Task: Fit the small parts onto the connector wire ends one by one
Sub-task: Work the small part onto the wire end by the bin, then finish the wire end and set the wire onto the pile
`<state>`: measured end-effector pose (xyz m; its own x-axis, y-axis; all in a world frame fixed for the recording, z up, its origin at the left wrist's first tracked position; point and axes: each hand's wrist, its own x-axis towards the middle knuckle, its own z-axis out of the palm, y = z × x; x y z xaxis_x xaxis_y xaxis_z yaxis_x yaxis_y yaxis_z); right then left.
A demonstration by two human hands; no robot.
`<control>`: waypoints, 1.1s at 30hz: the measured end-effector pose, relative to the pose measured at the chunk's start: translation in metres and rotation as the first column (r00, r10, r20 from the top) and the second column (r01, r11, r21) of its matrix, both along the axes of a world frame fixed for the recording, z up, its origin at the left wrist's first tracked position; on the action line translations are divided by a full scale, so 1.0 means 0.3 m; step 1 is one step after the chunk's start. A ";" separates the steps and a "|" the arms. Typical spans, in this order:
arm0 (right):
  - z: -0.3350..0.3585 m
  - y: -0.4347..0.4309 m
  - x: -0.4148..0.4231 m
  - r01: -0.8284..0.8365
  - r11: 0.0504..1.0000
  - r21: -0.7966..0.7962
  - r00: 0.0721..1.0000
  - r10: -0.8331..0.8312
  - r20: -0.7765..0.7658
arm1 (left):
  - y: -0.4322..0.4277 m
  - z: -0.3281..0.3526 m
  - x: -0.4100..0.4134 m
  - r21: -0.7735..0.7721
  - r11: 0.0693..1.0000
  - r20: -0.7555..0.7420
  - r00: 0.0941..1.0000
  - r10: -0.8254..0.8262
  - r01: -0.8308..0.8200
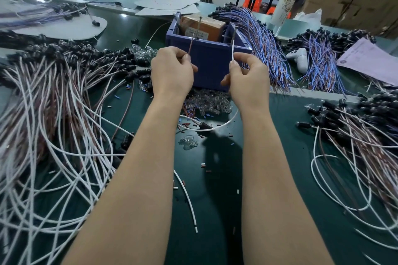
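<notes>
My left hand point(172, 71) pinches the end of a thin brown wire point(190, 44) that points up in front of the blue bin point(206, 60). My right hand point(247, 77) pinches the end of a white wire point(233, 48), also pointing up. Both wire ends reach toward upright pins at the bin's rim. A black connector point(203, 125) with a looping white lead lies on the green table below my hands. A heap of small clear parts point(206, 101) lies just under my wrists, partly hidden. Tiny sleeve pieces point(202, 165) are scattered on the mat.
A large tangle of white and brown wires with black connectors point(53, 92) fills the left side. More such wires point(366, 135) lie at the right. Bundles of blue and brown wires point(265, 41) lie behind the bin, with a white controller point(300, 58), a bottle point(286, 0) and a paper sheet point(370, 60).
</notes>
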<state>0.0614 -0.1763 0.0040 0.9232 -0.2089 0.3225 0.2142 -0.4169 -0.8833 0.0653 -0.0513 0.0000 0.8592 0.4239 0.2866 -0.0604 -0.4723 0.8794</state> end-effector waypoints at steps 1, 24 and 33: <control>0.000 0.000 -0.001 -0.001 1.000 0.000 1.000 0.001 0.000 | 0.000 -0.002 -0.001 -0.005 1.000 0.000 1.000 0.003 -0.003; 0.002 -0.003 0.011 0.009 0.998 -0.055 1.000 -0.009 0.007 | -0.012 0.007 -0.005 -0.024 0.999 -0.006 0.999 -0.041 0.040; 0.034 -0.017 -0.032 -0.334 0.764 0.552 0.861 0.485 -0.152 | 0.028 0.032 -0.014 -0.136 0.989 0.038 0.998 -0.049 0.054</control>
